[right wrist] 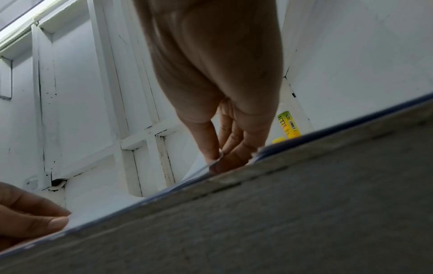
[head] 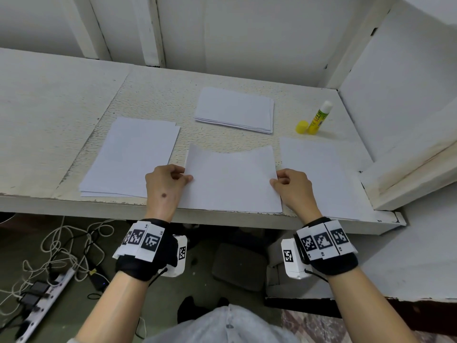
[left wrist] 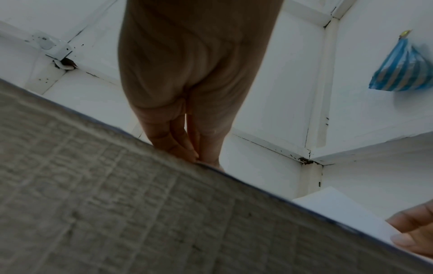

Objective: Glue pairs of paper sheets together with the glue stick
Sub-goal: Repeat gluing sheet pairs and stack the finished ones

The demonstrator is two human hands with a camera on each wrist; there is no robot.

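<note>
A white paper sheet [head: 230, 179] lies at the table's front middle, its far edge sagging in a curve between raised corners. My left hand [head: 170, 179] pinches its left edge and my right hand [head: 288, 180] pinches its right edge. In the wrist views the left hand [left wrist: 194, 157] and the right hand [right wrist: 222, 159] close thumb and fingers at the paper's edge. An uncapped yellow-green glue stick [head: 319, 118] stands at the back right, its yellow cap [head: 301, 127] beside it; the glue stick [right wrist: 289, 127] also shows behind my right fingers.
A paper stack [head: 133, 157] lies to the left, another paper stack [head: 235, 110] at the back middle, and a single sheet [head: 319, 174] on the right. White walls close the table's back and right. Cables and a power strip [head: 47, 295] lie on the floor.
</note>
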